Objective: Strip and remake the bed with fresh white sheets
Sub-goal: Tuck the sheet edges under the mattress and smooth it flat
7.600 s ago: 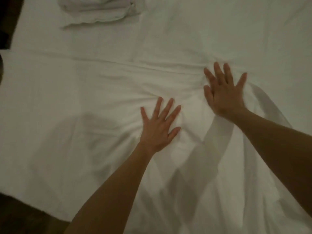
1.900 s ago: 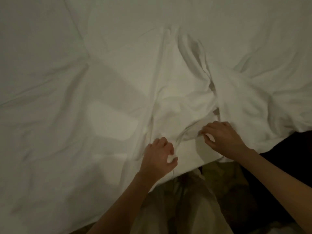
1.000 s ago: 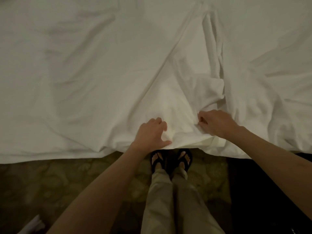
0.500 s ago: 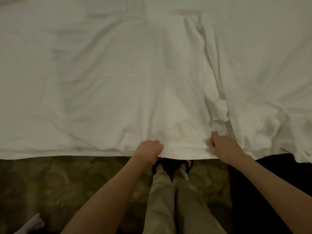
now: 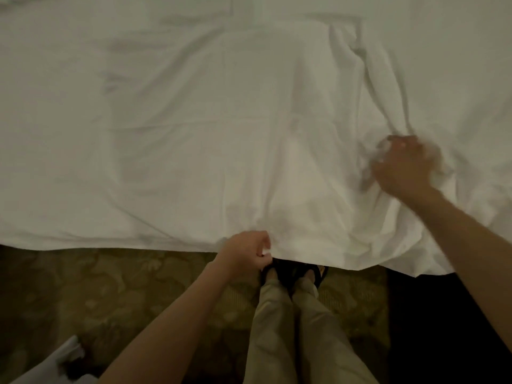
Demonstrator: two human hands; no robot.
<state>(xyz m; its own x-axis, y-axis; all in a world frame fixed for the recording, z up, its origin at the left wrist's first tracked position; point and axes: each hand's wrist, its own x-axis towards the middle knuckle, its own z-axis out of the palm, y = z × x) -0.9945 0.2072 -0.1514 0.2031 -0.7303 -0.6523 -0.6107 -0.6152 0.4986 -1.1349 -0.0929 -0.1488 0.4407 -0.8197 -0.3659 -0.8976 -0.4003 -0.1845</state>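
White sheet [image 5: 194, 128] spread over the bed, near edge running left to right above the carpet [image 5: 110, 286]; surface creased, ridged at right. Left hand [image 5: 246, 252] pinches the hem. Right hand [image 5: 401, 164], blurred, clutches bunched fabric farther up.

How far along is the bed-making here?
Done: a white sheet lies spread over the bed, mostly flat on the left. In hand: the left hand grips its near edge, while the blurred right hand works the bunched folds. Left: smoothing those wrinkles and tucking the hanging edge.
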